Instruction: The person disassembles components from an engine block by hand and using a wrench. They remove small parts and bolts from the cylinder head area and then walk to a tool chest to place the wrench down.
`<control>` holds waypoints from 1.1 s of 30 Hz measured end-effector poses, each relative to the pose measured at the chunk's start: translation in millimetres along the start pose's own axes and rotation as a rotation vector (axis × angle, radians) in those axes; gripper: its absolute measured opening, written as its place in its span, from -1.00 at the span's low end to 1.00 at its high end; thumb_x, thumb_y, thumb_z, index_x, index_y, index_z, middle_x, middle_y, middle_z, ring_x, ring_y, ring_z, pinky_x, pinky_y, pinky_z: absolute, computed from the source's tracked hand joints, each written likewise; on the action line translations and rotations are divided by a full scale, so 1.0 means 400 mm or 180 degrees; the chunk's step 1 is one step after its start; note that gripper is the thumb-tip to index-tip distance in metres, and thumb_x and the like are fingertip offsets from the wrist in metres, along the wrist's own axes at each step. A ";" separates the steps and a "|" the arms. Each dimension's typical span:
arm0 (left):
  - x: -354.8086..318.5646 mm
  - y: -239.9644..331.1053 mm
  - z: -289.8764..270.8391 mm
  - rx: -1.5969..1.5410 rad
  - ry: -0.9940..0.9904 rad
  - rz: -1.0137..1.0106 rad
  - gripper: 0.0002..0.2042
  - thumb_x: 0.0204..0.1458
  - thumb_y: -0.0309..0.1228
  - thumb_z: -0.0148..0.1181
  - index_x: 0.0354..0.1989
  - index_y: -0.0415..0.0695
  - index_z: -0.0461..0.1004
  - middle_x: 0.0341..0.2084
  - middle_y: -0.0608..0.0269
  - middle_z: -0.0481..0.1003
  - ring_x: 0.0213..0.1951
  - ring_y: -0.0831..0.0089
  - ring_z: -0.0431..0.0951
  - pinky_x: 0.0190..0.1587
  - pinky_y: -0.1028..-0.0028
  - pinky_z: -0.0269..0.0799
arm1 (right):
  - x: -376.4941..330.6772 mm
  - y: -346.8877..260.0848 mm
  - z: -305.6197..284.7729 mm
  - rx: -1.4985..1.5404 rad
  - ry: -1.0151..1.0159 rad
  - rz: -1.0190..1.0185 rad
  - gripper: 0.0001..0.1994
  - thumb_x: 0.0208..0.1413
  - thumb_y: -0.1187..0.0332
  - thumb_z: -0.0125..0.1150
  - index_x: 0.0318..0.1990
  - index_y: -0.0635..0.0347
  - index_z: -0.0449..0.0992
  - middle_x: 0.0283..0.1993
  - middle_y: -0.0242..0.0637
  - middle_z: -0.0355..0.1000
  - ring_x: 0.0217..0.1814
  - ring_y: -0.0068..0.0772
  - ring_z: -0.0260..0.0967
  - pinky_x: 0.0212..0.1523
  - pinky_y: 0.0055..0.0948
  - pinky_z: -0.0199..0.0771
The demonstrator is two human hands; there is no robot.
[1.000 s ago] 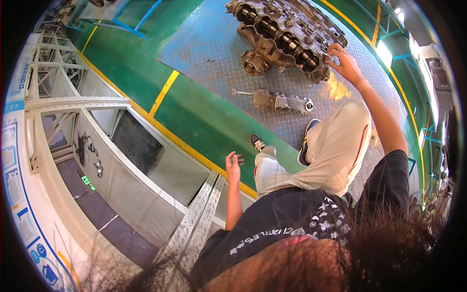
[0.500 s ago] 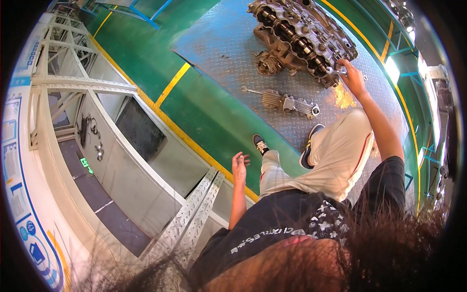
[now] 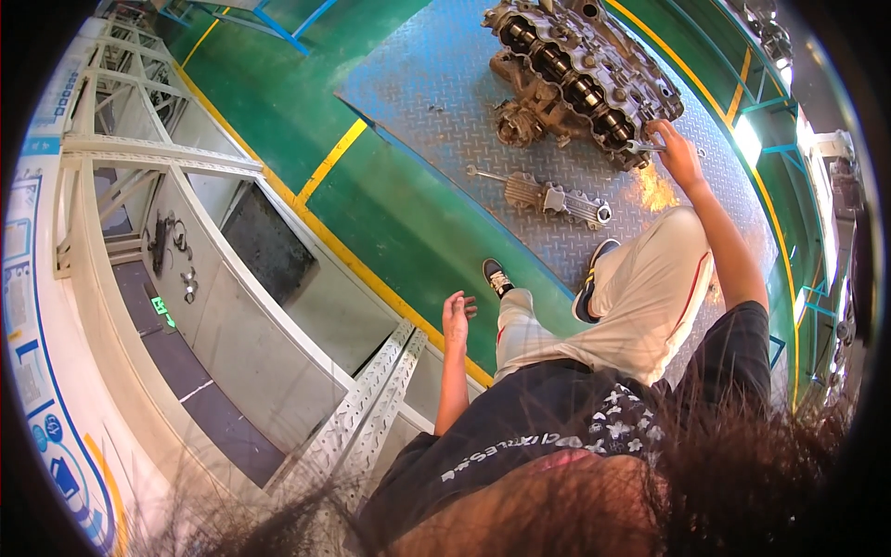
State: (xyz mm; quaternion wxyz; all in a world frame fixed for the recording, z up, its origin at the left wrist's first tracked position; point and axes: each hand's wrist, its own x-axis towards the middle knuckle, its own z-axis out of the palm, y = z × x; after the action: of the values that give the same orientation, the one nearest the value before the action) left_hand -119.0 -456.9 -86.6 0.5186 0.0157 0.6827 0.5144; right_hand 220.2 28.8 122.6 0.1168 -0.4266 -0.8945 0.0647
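My right hand (image 3: 677, 153) is closed on a silver wrench (image 3: 643, 147), whose end lies at the near corner of the engine cylinder head (image 3: 594, 79). A dark, oily camshaft (image 3: 569, 74) runs along that head. My left hand (image 3: 458, 316) hangs free by my side, fingers apart and slightly bent, holding nothing. Nearer to me, a ribbed metal cover (image 3: 557, 200) lies on the diamond-plate platform (image 3: 422, 116). A second wrench (image 3: 485, 174) sticks out from the cover's left end. The fingers hide most of the held wrench.
A pale metal frame with punched rails (image 3: 371, 408) stands close on my left. Yellow lines (image 3: 334, 162) cross the green floor (image 3: 278, 111). Blue metal frames (image 3: 775, 97) stand at the far right. My feet are beside and on the platform's near edge.
My right hand and the wrench have shifted slightly toward me at the head's near corner. My left hand stays where it was.
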 end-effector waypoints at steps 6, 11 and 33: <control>0.008 -0.018 -0.004 -0.0030 -0.0027 -0.0131 -0.67 0.43 -0.24 -0.04 0.21 -0.16 0.40 -0.05 0.10 0.62 -0.22 0.44 0.60 -0.12 0.44 0.53 | -0.009 0.021 -0.004 0.0025 0.0000 0.0003 -0.67 0.22 0.54 0.12 0.11 0.02 0.47 0.21 -0.29 0.49 0.06 0.11 0.51 -0.05 -0.08 0.57; -0.007 -0.038 -0.009 0.0011 -0.0103 -0.0186 -0.70 0.43 -0.24 -0.03 0.20 -0.10 0.43 -0.06 0.11 0.65 -0.24 0.44 0.64 -0.17 0.48 0.53 | 0.005 -0.012 -0.008 0.0237 0.0033 -0.0073 -0.61 0.14 0.63 0.08 0.11 0.03 0.45 0.18 -0.25 0.49 0.06 0.15 0.50 -0.03 -0.06 0.56; 0.033 0.119 0.090 0.0521 -0.0621 -0.0114 -0.59 0.41 -0.13 -0.01 0.28 -0.13 0.36 0.06 0.10 0.59 -0.12 0.39 0.62 -0.02 0.39 0.51 | 0.017 -0.038 -0.034 0.0185 0.1458 0.0703 -0.70 0.23 0.43 0.12 0.10 -0.04 0.40 0.14 -0.25 0.52 -0.02 0.14 0.51 -0.14 -0.06 0.54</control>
State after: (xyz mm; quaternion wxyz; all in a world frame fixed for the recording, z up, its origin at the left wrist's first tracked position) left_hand -123.6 -402.6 -59.0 0.5887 0.0958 0.6689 0.4437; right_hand 208.2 25.0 140.0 0.3209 -0.5217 -0.7905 0.0045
